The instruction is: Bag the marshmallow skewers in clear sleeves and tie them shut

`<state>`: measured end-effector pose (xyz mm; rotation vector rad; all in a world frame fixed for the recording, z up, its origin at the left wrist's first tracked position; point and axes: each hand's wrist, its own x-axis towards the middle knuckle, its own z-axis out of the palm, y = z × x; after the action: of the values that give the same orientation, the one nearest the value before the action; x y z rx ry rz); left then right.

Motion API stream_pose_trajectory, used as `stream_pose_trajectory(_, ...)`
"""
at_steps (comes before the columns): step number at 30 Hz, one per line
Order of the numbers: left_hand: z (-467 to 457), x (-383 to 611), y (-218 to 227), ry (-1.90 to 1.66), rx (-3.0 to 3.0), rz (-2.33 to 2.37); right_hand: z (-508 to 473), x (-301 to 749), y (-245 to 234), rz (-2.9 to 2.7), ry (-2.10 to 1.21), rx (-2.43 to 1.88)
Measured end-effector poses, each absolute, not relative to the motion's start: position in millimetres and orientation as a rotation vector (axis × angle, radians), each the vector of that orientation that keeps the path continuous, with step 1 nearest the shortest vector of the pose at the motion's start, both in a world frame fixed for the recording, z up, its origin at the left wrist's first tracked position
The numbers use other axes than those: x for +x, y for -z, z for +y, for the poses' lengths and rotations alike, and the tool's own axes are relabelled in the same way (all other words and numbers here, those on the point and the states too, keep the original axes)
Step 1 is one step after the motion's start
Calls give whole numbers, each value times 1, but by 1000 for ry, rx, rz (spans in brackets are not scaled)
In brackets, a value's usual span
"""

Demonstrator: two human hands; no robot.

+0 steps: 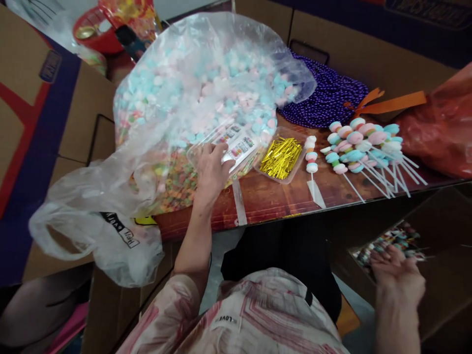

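Note:
My left hand [213, 169] rests on a clear plastic tray [193, 152] of printed labels [241, 146], its thumb and fingers apart. Behind and beneath lies a large clear bag [206, 83] of pastel candies. A plastic tub of gold twist ties [280, 157] stands to the right of the labels. Beside it one marshmallow skewer [311, 160] lies on a white strip [316, 194]. Low at the right, my right hand [396, 273] is over a carton of wrapped, colourful pieces [398, 238], palm turned up and fingers loosely apart; I see nothing held in it.
Several marshmallow skewers [363, 145] are piled at the table's right. Purple bead strings [320, 93] and an orange plastic bag [438, 123] lie behind them. Large cartons [365, 44] line the back. A red basket [98, 32] sits at the back left. The table's front edge [265, 221] faces me.

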<state>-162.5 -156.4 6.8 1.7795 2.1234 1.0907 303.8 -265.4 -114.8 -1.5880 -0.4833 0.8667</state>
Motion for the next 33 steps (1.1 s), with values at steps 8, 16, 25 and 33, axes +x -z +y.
stream_pose_trajectory(8, -138, -172, 0, -1135, 1667, 2233, -253, 224, 92, -438, -808, -1564)
stream_pose_trajectory(16, -140, -181, 4, -1200, 1739, 2240, -250, 171, 69, -790, -823, -1504)
stream_pose_trajectory(25, -175, -114, -25, -1751, 1468, 1740, -246, 92, 29, -1337, -914, -1281)
stream_pose_trajectory(33, -212, -17, 9, -1617, 616, 1110, -229, 56, 20, -1274, -827, -1177)
